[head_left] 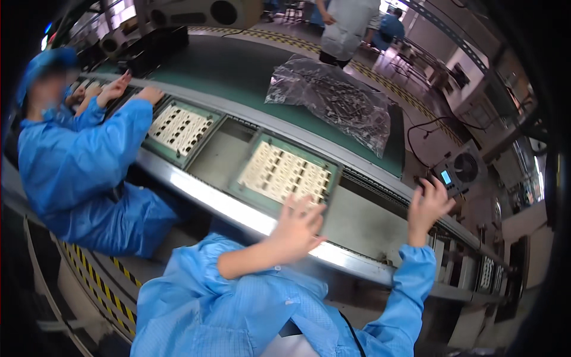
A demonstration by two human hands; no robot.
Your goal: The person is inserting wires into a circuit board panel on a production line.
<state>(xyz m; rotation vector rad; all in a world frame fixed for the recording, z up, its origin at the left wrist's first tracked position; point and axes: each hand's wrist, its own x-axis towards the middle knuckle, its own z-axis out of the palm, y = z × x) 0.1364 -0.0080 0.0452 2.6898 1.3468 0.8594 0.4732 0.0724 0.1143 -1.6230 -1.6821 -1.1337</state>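
Note:
A green-framed fixture (244,189) rests on the conveyor in front of me, carrying a cream-coloured panel (253,172) with rows of small dark parts. My left hand (297,231) is at the fixture's near right corner, fingers spread and holding nothing. Its fingertips overlap the edge of the panel; whether they touch it I cannot tell. Farther right, my right hand (428,205) is raised over the conveyor's far side, its fingers apart and slightly bent, with nothing visible in them.
A co-worker in blue (83,154) works at the left beside a similar fixture (181,128). Behind the conveyor (366,223), a clear plastic bag of small parts (333,98) lies on a green surface (238,77). A fan unit with a lit display (461,169) stands at the right.

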